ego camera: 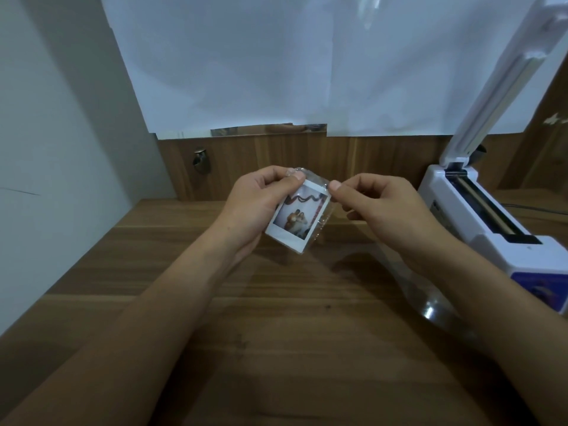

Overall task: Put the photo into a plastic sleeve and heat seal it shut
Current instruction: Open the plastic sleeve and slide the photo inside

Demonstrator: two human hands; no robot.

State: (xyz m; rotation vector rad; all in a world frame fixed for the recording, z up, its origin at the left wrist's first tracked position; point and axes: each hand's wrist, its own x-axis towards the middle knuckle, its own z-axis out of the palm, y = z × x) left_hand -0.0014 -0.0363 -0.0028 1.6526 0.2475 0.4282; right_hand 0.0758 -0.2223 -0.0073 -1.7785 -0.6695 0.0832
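A small white-bordered instant photo (pixel 296 217) sits inside a clear plastic sleeve (pixel 319 187), held above the wooden desk. My left hand (pixel 261 201) grips the photo and sleeve along their left side, thumb on the top left corner. My right hand (pixel 378 207) pinches the sleeve's top right edge between thumb and forefinger. The sleeve's upper end sticks out past the photo's top. At the right stands a white heat sealer (pixel 479 207), its lid arm (pixel 504 87) raised and the sealing strip exposed.
The wooden desk (pixel 276 318) lies below my arms. Clear plastic sleeves (pixel 427 305) lie on it beside the sealer, under my right forearm. White paper (pixel 276 63) covers the back wall above a wooden panel. A grey wall is at the left.
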